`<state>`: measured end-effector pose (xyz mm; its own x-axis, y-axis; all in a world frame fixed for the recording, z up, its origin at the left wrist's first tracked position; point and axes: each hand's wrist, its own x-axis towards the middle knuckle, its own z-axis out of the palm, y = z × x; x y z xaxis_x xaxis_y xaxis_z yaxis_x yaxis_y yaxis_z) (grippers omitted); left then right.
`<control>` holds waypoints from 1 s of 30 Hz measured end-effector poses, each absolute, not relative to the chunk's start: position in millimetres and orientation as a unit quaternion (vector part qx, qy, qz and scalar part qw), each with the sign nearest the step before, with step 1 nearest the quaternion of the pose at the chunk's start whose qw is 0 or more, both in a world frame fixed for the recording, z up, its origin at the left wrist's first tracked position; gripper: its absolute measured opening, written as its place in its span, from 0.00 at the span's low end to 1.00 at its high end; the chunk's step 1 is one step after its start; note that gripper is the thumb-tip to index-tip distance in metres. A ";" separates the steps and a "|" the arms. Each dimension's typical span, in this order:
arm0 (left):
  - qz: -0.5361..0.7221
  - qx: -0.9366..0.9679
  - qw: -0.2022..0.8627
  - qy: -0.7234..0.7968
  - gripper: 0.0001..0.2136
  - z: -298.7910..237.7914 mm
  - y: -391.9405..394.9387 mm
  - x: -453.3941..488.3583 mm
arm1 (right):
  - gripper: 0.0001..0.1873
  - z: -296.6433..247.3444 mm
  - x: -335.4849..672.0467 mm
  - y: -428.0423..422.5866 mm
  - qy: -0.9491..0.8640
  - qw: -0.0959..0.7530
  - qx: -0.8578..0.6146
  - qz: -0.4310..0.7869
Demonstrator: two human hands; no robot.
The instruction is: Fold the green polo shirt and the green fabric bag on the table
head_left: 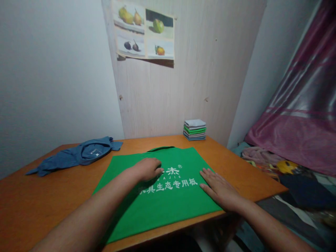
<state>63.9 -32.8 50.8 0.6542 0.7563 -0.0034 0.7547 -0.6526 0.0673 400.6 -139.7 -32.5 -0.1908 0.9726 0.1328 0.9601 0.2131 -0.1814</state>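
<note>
A green T-shirt (pixel 168 203) with white printed lettering lies flat on the wooden table, its sleeves not showing and its dark-edged neckline at the far side. My left hand (pixel 148 168) rests over the print near the shirt's middle, fingers loosely bent and thumb apart, holding nothing that I can see. On the shirt's right edge, my right hand (pixel 217 189) lies flat with its fingers stretched out. The near hem of the shirt runs along the table's front edge.
To the left lies a crumpled blue T-shirt (pixel 78 154). A neat stack of folded clothes (pixel 194 130) stands at the table's back right. Beyond the table (pixel 252 178) on the right are heaped clothes (pixel 296 189) and a pink curtain (pixel 299 129). Walls border the back.
</note>
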 end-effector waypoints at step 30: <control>0.058 0.877 0.091 0.469 0.36 -17.6 3.3 86.1 | 0.43 -9.4 332.3 28.2 -0.795 0.025 -0.599 0.090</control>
<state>86.1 3.3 -17.6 0.5541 0.8323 0.0173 0.8110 -0.5444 0.2145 332.3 28.2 -9.4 -0.2811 0.9573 -0.0682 0.9484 0.2662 -0.1724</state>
